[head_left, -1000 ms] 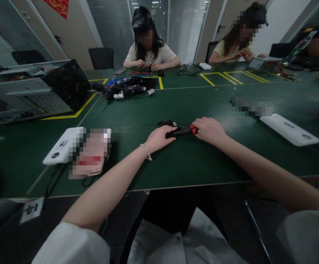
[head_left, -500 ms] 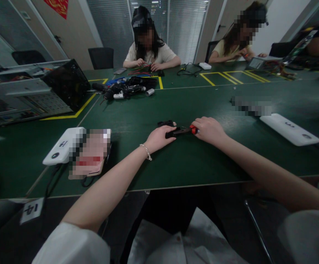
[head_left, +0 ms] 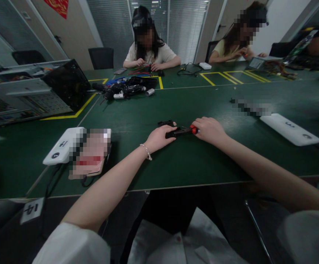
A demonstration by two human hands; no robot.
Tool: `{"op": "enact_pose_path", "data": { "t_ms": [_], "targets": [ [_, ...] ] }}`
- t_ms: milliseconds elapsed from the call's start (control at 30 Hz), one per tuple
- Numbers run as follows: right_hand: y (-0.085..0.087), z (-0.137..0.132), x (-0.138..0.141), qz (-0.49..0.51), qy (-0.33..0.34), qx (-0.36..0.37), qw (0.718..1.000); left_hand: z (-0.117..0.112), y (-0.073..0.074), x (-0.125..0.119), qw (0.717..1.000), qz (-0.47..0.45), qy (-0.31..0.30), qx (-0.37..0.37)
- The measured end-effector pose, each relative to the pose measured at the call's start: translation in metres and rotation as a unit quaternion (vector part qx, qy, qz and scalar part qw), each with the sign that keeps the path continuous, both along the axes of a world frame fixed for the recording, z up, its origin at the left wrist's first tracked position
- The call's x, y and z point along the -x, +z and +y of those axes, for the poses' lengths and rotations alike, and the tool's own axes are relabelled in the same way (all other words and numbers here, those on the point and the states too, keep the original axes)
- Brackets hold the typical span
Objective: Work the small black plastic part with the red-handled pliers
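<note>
My left hand (head_left: pixel 159 138) rests on the green table (head_left: pixel 192 165), its fingers curled round a small black part (head_left: pixel 167 123). My right hand (head_left: pixel 209 129) is closed round the red-and-black handle of a screwdriver (head_left: pixel 184 131). The tool's dark shaft lies level and points left, its tip at the black part under my left fingers. The two hands are a short way apart, joined by the tool. A bead bracelet sits on my left wrist.
A white box (head_left: pixel 61 146) lies to the left, a flat white device (head_left: pixel 289 129) to the right. An open computer case (head_left: pixel 24 93) stands far left, a heap of black parts and cables (head_left: pixel 123 90) beyond. Two people work across the table.
</note>
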State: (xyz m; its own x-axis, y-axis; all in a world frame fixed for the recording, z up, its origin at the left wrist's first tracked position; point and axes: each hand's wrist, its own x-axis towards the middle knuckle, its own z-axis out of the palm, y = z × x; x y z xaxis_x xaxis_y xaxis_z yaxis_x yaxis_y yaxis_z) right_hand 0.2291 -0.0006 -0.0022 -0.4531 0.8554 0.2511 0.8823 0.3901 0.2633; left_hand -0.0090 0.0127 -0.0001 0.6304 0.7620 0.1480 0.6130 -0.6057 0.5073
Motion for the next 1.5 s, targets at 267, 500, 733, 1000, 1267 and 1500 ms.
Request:
{"op": "enact_pose_path", "data": {
  "t_ms": [267, 500, 733, 1000, 1267, 1500],
  "targets": [
    [0.0005, -0.0005, 0.0004, -0.001, 0.004, -0.006, 1.000, 0.0019, -0.0005, -0.0002, 1.000, 0.011, 0.004, 0.003],
    [0.0048, -0.0036, 0.0017, -0.008, 0.005, -0.006, 1.000, 0.0037, -0.0038, 0.0010, 1.000, 0.008, -0.003, -0.005],
    [0.0022, -0.0015, 0.0002, -0.001, 0.007, -0.005, 1.000, 0.0018, -0.0004, 0.0002, 1.000, 0.011, -0.003, -0.001],
    [0.0008, 0.0004, -0.0004, -0.010, 0.003, -0.010, 1.000, 0.0036, -0.0038, -0.0005, 1.000, 0.014, -0.002, -0.005],
    [0.0007, 0.0001, -0.0020, -0.005, 0.011, -0.013, 1.000, 0.0021, -0.0024, 0.0002, 1.000, 0.007, -0.006, -0.006],
    [0.0000, 0.0001, -0.0019, -0.002, 0.008, -0.009, 1.000, 0.0024, -0.0028, 0.0002, 1.000, 0.009, -0.010, -0.005]
  ]
}}
